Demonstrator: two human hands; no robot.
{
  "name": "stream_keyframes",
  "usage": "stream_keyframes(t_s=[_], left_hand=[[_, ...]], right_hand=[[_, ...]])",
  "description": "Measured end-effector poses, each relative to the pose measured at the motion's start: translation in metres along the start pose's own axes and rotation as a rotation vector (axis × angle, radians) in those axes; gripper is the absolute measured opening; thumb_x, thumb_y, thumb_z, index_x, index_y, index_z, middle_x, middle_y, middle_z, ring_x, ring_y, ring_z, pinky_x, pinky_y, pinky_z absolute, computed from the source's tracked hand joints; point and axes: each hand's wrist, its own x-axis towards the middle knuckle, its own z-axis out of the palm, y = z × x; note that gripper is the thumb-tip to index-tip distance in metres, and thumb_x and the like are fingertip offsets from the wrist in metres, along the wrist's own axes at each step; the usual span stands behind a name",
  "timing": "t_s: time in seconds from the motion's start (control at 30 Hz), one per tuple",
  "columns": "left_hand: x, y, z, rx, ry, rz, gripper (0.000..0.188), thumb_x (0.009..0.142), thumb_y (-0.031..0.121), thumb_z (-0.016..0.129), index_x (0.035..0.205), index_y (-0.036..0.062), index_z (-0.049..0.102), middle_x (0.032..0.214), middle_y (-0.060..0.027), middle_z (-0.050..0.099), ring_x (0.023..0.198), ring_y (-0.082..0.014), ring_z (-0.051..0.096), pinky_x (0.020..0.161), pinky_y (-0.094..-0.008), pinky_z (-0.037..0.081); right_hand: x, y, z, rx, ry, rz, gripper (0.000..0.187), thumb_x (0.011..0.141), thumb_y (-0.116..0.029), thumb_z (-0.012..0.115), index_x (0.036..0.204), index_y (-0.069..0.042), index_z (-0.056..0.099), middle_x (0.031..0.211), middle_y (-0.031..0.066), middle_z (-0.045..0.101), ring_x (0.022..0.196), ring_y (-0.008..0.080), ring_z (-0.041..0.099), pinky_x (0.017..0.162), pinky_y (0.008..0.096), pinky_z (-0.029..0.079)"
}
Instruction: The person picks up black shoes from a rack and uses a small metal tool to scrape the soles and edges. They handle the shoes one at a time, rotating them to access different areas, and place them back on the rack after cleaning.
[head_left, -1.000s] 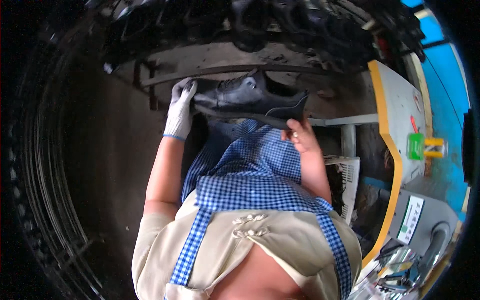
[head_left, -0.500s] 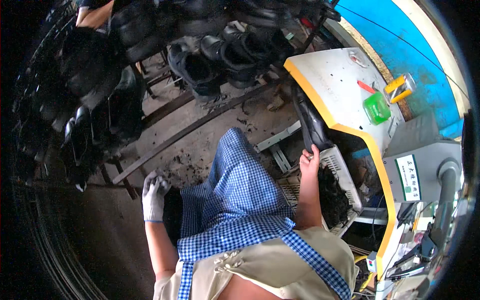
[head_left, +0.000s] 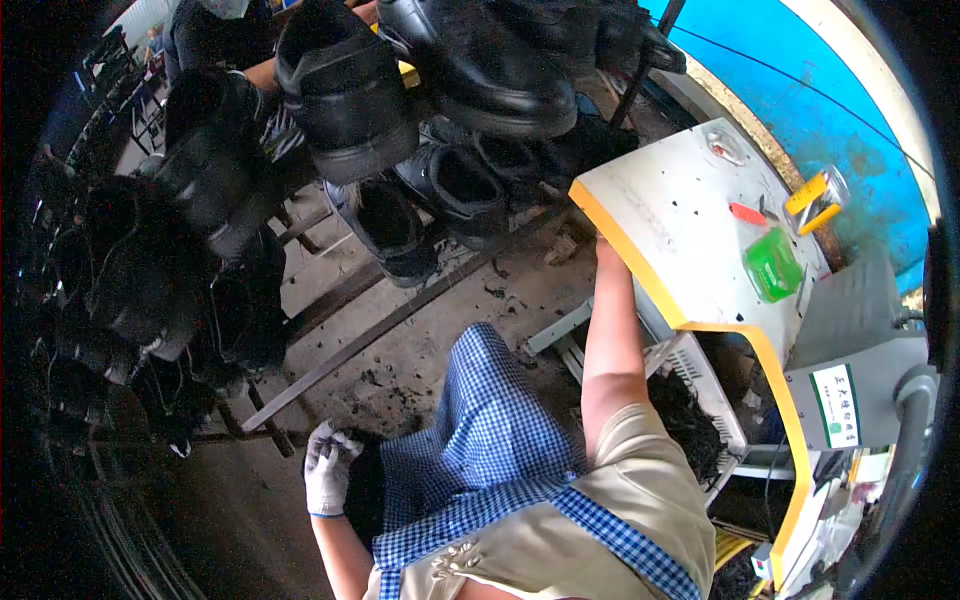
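Observation:
My left hand point(head_left: 328, 474) wears a white glove with dark, stained fingers. It is beside my lap with the fingers curled; whatever they may hold is hidden. Next to it is a dark patch at the side of my blue checked apron point(head_left: 490, 410). My right forearm point(head_left: 614, 325) stretches forward, and its hand is out of sight past the yellow edge of the white worktable point(head_left: 650, 190). No shoe shows at that hand. Closest ahead of it are black shoes on the rack, among them a shiny black shoe point(head_left: 485, 75) and a lower black shoe point(head_left: 385, 225).
Several more black shoes point(head_left: 140, 265) crowd the rack at left. On the worktable are a green container point(head_left: 773, 265), a yellow-banded clear jar point(head_left: 818, 200) and a red piece point(head_left: 746, 213). A white crate point(head_left: 715, 385) with black scraps stands below, beside a grey machine point(head_left: 850, 360).
My right hand, which held a black shoe beside the table edge, has reached forward out of sight, and that shoe no longer shows. The view has shifted, showing more of the rack.

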Motion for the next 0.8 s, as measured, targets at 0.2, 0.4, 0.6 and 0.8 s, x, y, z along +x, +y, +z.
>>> stream_keyframes(t_s=[0.2,0.4,0.6,0.8], left_hand=[[0.003,-0.001,0.007,0.071,0.012,-0.036,0.041,0.086,0.019,0.07,0.123,0.0082,0.053,0.103,-0.0059,0.062,0.094,-0.021,0.061,0.089,-0.0425,0.051],[0.001,-0.003,0.006,0.039,0.036,-0.032,0.039,0.085,0.019,0.071,0.12,0.0092,0.055,0.102,-0.0054,0.062,0.095,-0.0212,0.061,0.09,-0.0423,0.05],[0.002,0.001,0.012,0.057,0.024,-0.05,0.037,0.086,0.016,0.07,0.119,0.0092,0.055,0.1,-0.0048,0.062,0.095,-0.0214,0.061,0.09,-0.0423,0.051],[-0.003,-0.001,0.009,-0.031,0.018,0.01,0.037,0.086,0.014,0.068,0.12,0.0076,0.055,0.1,-0.005,0.062,0.094,-0.0212,0.062,0.09,-0.0411,0.051]], right_hand=[[0.031,0.02,0.044,-0.358,-0.092,-0.216,0.04,0.087,-0.031,0.069,0.114,-0.005,0.056,0.076,0.0066,0.059,0.053,0.0136,0.05,0.042,0.0253,0.04],[0.021,0.066,0.047,-0.928,-0.11,-0.682,0.049,0.085,-0.035,0.07,0.119,-0.002,0.054,0.081,0.0083,0.063,0.058,0.0149,0.055,0.045,0.0275,0.044],[0.005,0.086,0.043,-1.192,-0.195,-0.233,0.068,0.078,-0.033,0.077,0.13,0.002,0.048,0.095,0.0125,0.067,0.06,0.0182,0.062,0.056,0.0323,0.05],[-0.031,0.045,0.072,-0.784,-0.222,-0.086,0.064,0.071,-0.013,0.083,0.125,0.0,0.051,0.113,0.0123,0.062,0.08,0.0209,0.066,0.064,0.0307,0.053]])
